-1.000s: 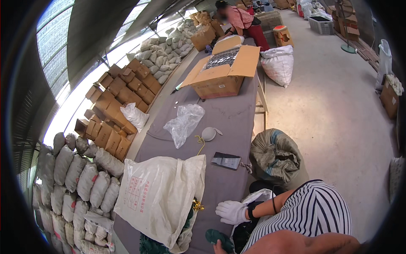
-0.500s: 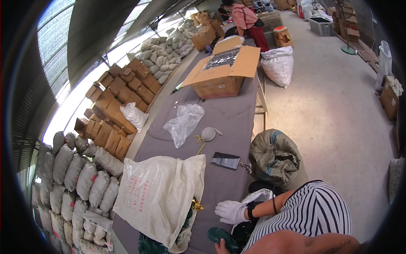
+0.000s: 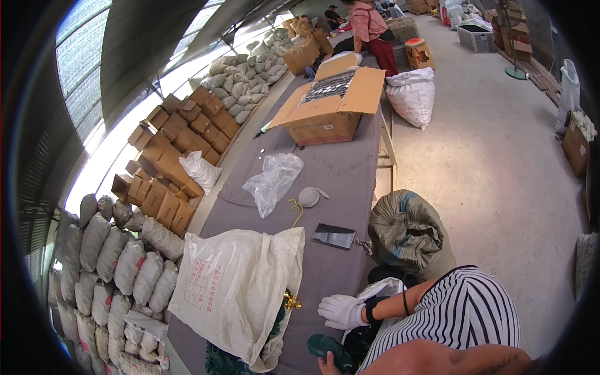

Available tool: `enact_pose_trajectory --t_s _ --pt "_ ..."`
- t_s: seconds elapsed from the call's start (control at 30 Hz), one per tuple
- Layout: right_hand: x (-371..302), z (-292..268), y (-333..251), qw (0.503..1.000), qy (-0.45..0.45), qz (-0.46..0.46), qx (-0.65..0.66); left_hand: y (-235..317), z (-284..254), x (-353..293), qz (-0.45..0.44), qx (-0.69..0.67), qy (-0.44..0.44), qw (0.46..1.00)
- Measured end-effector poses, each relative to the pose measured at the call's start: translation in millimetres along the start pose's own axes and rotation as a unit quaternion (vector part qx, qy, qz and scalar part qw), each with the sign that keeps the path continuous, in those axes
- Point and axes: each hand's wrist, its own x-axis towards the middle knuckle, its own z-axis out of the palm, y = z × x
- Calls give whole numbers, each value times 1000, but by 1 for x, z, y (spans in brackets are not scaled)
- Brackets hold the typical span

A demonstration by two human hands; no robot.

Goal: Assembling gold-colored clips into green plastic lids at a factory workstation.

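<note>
At the lower edge, my bare left hand [image 3: 328, 364] is closed around a dark green, rounded, glossy piece [image 3: 326, 347], whose kind I cannot make out. Just above it, my right hand [image 3: 341, 312] in a white knit glove lies flat near the table edge, fingers stretched out and nothing visible in them. To their left a large off-white woven sack [image 3: 237, 287] lies on the grey table cover [image 3: 340, 187]. Dark green pieces [image 3: 225, 360] and shiny gold ties [image 3: 291, 301] show at its mouth. Under my right wrist is a whitish bag [image 3: 381, 289] with dark contents.
On the table are a phone [image 3: 335, 236], a round pale device [image 3: 309, 197], crumpled clear plastic [image 3: 274, 181] and an open carton [image 3: 325, 119]. A full woven sack [image 3: 409, 234] stands beside the table. Stacked sacks [image 3: 119, 262] and cartons [image 3: 169, 162] line the left. A person [image 3: 370, 31] stands beyond.
Both my hands stay almost in place, the left still gripping the green piece. At the far end, the standing person has shifted right, and a second person shows more clearly behind.
</note>
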Motion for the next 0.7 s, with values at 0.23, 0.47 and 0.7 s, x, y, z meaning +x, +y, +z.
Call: enact_pose_trajectory --t_s 0.23,0.47,0.7 --pt "-2 -2 1 1000 13 -4 -1 14 25 7 -1 -16 -19 1000" --pt "7 -14 -8 998 -55 -18 -2 16 50 -2 -21 -48 -15 998" --pt "5 -31 -2 944 -121 -42 303 33 68 -39 -21 -83 24 996"
